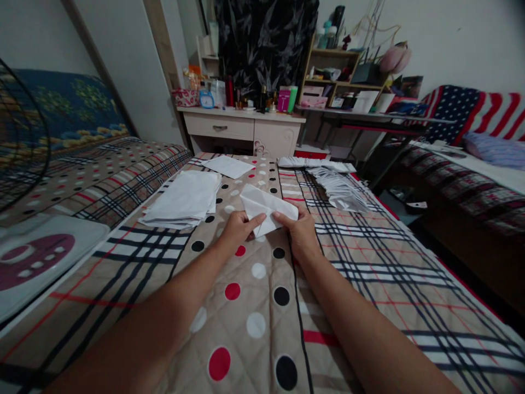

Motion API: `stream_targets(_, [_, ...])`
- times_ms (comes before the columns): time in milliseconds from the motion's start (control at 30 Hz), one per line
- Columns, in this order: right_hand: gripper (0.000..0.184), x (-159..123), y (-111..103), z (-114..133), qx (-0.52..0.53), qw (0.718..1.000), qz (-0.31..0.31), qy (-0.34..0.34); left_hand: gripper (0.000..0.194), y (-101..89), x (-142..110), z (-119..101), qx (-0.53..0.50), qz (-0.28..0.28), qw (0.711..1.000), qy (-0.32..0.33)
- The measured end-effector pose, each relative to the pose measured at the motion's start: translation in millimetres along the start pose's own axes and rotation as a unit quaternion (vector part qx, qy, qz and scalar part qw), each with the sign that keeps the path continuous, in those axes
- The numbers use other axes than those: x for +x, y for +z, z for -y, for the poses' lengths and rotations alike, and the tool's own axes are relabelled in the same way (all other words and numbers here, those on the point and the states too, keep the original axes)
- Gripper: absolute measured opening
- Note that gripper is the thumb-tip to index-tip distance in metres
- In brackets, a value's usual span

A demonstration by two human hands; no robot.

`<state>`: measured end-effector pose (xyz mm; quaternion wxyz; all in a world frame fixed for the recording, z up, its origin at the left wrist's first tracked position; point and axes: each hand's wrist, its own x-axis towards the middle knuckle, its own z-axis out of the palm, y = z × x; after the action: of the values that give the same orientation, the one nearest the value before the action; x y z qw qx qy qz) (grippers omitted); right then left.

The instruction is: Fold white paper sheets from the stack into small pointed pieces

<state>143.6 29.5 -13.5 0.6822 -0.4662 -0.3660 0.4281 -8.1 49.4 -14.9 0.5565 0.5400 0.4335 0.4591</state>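
Observation:
Between my two hands is a partly folded sheet of white paper (262, 203), held just above the patterned bedspread. My left hand (241, 225) pinches its lower left edge, thumb on top. The right side is gripped by my right hand (302, 227), its thumb pressing on the paper and the fingers behind it, mostly hidden. To the left lies a stack of white paper sheets (180, 197). A single white sheet (228, 166) rests beyond that stack. On the right, a fanned row of folded white papers (338, 189) lies near another row of folded papers (314, 163).
The bedspread (258, 301) has dots and plaid stripes. A white bag with a purple print (45, 254) lies at the left edge, near a fan's wire guard (24, 131). A white dresser (238, 128) with bottles stands beyond the bed. A shelf (332, 82) is at right.

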Motion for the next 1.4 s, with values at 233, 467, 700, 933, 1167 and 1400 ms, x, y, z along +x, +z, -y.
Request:
stream_targets(233, [0.041, -11, 6, 0, 0.061, 0.997, 0.038, 0.029, 0.038, 16.1, -4, 3, -0.159, -0.066, 0.985, 0.027])
stream_targets(467, [0.034, -24, 19, -2, -0.047, 0.985, 0.166, 0.017, 0.040, 22.2, -2, 11, -0.196, -0.148, 0.968, 0.042])
stream_targets(700, [0.031, -16, 12, -3, -0.059, 0.973, 0.223, 0.033, 0.040, 5.6, 5, 4, -0.097, -0.197, 0.970, 0.102])
stream_targets(933, [0.031, -16, 10, 7, -0.085, 0.969, 0.229, 0.044, 0.033, -14.9, 10, -4, -0.002, -0.218, 0.970, 0.111])
stream_targets(1167, [0.032, -19, 11, 5, -0.068, 0.977, 0.197, 0.045, 0.044, -21.4, 15, 0, -0.059, -0.282, 0.949, 0.126])
stream_targets(1400, [0.034, -21, 13, 3, -0.051, 0.984, 0.170, 0.010, 0.048, 8.2, -2, -3, -0.133, -0.117, 0.984, 0.034])
